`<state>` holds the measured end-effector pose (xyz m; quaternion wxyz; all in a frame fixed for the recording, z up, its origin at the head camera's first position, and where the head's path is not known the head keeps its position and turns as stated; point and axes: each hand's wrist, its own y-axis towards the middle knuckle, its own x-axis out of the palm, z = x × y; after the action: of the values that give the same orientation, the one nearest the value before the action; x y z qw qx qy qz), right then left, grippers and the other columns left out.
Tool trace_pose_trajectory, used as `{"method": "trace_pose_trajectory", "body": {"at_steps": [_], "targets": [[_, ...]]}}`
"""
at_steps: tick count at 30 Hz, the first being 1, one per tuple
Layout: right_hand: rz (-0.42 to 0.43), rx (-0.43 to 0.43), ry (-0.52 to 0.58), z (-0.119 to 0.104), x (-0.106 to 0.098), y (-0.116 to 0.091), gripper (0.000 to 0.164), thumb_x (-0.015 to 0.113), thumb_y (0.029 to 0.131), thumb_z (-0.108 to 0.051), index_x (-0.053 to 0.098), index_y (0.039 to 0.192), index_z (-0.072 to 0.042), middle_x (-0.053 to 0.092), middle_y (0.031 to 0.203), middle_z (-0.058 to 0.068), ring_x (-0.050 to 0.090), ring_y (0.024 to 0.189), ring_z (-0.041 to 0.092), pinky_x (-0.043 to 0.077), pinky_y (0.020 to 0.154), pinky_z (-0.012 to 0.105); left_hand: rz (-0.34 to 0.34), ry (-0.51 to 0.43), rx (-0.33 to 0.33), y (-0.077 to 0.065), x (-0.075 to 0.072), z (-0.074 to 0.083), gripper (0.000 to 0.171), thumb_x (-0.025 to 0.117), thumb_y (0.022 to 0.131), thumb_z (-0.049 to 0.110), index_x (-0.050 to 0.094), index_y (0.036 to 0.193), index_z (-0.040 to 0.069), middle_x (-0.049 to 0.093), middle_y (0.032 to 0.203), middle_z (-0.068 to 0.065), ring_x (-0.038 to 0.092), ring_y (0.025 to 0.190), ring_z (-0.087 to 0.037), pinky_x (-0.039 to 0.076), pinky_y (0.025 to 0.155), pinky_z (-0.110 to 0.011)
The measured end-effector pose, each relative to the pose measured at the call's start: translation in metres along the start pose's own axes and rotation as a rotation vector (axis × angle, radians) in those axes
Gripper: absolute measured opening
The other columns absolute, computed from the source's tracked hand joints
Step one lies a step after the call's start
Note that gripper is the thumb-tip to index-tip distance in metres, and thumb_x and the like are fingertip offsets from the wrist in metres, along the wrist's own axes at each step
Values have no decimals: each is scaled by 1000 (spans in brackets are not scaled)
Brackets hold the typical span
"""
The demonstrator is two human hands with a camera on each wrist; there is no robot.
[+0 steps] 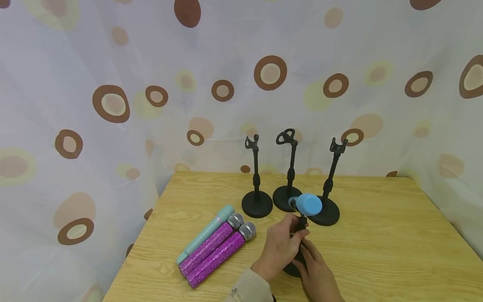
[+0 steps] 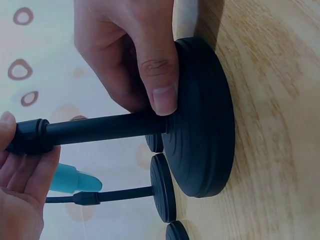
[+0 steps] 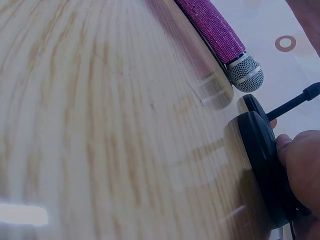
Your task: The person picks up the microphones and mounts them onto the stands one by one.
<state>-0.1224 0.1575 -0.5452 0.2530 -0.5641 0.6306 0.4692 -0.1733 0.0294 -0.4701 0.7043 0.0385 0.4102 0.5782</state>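
Black stand (image 2: 110, 127) in fingers (image 2: 44, 174), seemingly upright

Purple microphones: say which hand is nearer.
Left. The left hand is right of the purple microphones, gripping the stand's pole; the right hand is farther right, at its base.

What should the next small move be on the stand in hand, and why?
Probably twist the black collar gently with the left hand while the right hand steadies the base. The left hand grips the collar, the right is on the base, and the blue microphone sits atop the stand, so a snug joint may matter.
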Motion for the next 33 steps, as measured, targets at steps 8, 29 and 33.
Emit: {"method": "trace_pose_trajectory", "body": {"at_steps": [8, 29, 33], "targets": [[5, -5, -6, 0, 0, 1, 48, 72, 91, -19, 59, 127, 8, 52, 139, 23, 60, 120, 38, 54, 92, 51, -154, -179, -133, 7, -6, -6, 17, 64, 97, 21, 58, 113, 18, 75, 106, 8, 67, 102, 2, 53, 88, -15], [-128, 97, 23, 0, 0, -1, 52, 68, 94, -22, 54, 136, 6, 44, 149, 20, 50, 133, 39, 49, 102, 51, -35, -111, -230, -2, -4, -1, 25, 78, 85, 26, 65, 106, 20, 70, 99, 9, 62, 95, -1, 54, 88, -22], [-109, 91, 13, 0, -1, 0, 52, 69, 93, -22, 54, 135, 7, 45, 148, 21, 51, 132, 39, 49, 102, 51, -58, -83, -183, 2, -7, -2, 23, 77, 86, 22, 67, 106, 17, 73, 100, 7, 65, 97, -2, 54, 90, -22]]}}
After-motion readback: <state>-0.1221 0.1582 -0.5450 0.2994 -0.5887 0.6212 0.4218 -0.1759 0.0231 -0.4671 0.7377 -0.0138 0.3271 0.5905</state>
